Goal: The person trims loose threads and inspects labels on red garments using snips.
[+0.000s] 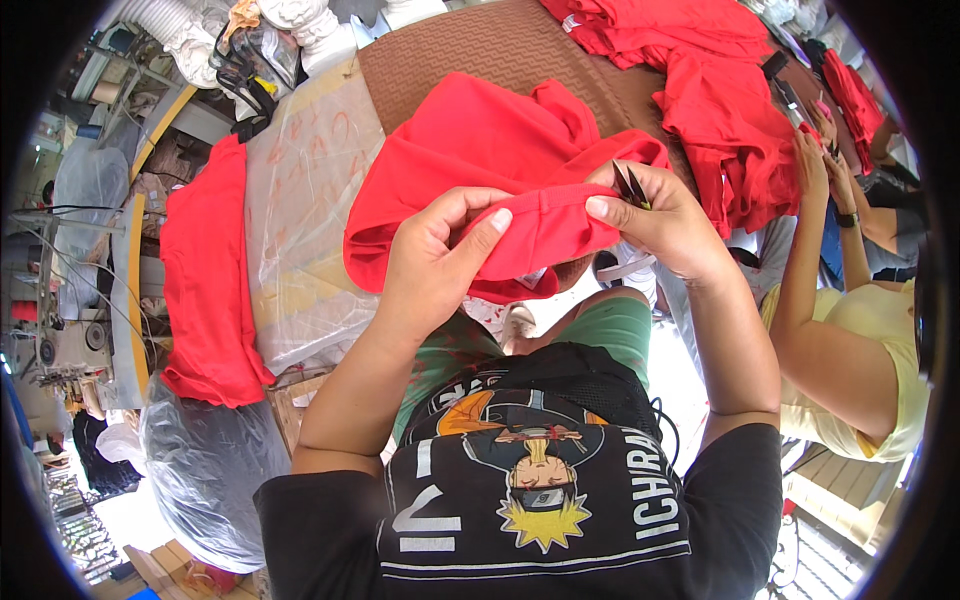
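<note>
A red garment (475, 145) is stretched between my two hands, its seamed edge held up in front of my lap. My left hand (440, 245) is closed on the left end of this edge, thumb on top. Gripping the right end, my right hand (672, 215) also has small dark thread snips (630, 188) tucked in it, blades pointing up and away. The rest of the cloth lies bunched on the brown textured table cover (415, 55) beyond my hands. My fingertips beneath the fabric are hidden.
A folded red garment (205, 280) hangs over the table's left side, beside a plastic-covered panel (305, 180). More red garments (715, 110) are heaped at the far right. There, a co-worker's hands (815, 165) handle red cloth. A plastic-wrapped bundle (210, 470) stands at lower left.
</note>
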The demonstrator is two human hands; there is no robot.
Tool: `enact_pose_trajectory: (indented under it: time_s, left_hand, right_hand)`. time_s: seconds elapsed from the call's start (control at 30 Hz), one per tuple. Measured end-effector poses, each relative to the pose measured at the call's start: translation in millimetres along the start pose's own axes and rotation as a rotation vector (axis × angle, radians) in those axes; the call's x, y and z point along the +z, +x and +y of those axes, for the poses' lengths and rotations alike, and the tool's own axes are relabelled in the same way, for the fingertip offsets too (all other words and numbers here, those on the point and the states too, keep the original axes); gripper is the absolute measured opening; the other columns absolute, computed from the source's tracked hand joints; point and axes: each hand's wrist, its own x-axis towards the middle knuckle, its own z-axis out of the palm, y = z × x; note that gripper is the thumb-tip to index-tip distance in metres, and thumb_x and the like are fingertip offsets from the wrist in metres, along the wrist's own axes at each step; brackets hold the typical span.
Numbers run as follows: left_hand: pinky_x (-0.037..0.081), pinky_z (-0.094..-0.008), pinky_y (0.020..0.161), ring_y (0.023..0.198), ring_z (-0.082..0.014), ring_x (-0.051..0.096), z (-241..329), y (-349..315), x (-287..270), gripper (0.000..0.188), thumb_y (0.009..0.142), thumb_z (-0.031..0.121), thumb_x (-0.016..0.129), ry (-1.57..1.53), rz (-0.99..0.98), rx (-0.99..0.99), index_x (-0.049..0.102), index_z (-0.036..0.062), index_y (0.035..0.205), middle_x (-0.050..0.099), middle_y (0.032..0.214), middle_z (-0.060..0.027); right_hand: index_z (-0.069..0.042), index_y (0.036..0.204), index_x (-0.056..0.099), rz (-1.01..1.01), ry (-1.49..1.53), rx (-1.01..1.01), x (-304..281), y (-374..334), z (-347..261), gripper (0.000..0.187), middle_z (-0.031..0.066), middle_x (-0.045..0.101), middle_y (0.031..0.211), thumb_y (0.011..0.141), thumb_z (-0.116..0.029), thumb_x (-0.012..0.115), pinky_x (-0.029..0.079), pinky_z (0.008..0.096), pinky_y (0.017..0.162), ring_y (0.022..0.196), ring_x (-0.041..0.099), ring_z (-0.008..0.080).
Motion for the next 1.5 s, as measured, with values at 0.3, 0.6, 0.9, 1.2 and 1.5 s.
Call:
enact_pose_trajectory:
  time_s: [0.3,0.6,0.9,1.2,1.5]
  left_hand:
    - [0.046,-0.0352,0.094,0.11,-0.0294,0.059,4,-10,4,0.048,0.077,0.017,0.075,0.88,-0.187,0.344,0.058,0.0026,0.119,0.063,0.114,-0.0123]
    - [0.046,-0.0298,0.091,0.102,-0.0142,0.06,6,-8,-33,0.017,0.093,0.011,0.059,0.437,0.04,0.246,0.067,0.003,0.106,0.066,0.108,-0.0056]
    - [0.045,-0.0323,0.088,0.095,-0.0164,0.06,-61,0,-62,0.026,0.08,0.008,0.068,1.138,0.342,0.125,0.062,0.0064,0.105,0.063,0.101,-0.0045]
    - [0.044,-0.0301,0.091,0.094,-0.0194,0.059,-9,20,-25,0.033,0.069,-0.017,0.047,0.647,0.478,0.696,0.059,0.0015,0.093,0.06,0.099,-0.0091]
    - [0.046,-0.029,0.087,0.095,-0.0201,0.059,-29,9,8,0.025,0.074,-0.013,0.057,0.591,0.328,0.572,0.06,0.0001,0.095,0.06,0.099,-0.0113]
  right_hand:
    - [-0.009,0.098,0.062,0.69,0.242,-0.531,-45,11,19,0.009,-0.0044,0.053,0.074,0.093,-0.003,0.055,0.027,0.0182,0.044,0.05,0.036,0.0018]
    - [-0.006,0.1,0.067,0.856,0.026,-0.344,-61,6,39,0.011,-0.0037,0.064,0.081,0.09,-0.01,0.066,0.033,0.0151,0.053,0.059,0.045,-0.0005]
    - [-0.009,0.104,0.067,0.393,-0.972,-0.415,57,52,67,0.024,0.0121,0.065,0.107,0.082,-0.018,0.068,0.053,0.0411,0.072,0.087,0.066,0.0326]
    - [-0.001,0.098,0.063,0.829,-0.194,-0.672,19,33,7,0.009,0.001,0.065,0.089,0.09,-0.003,0.063,0.046,0.0204,0.074,0.081,0.057,0.0065]
    - [0.0,0.102,0.062,0.956,-0.223,-0.356,-23,18,49,0.012,0.0005,0.063,0.091,0.092,-0.006,0.061,0.044,0.0191,0.077,0.083,0.054,0.0048]
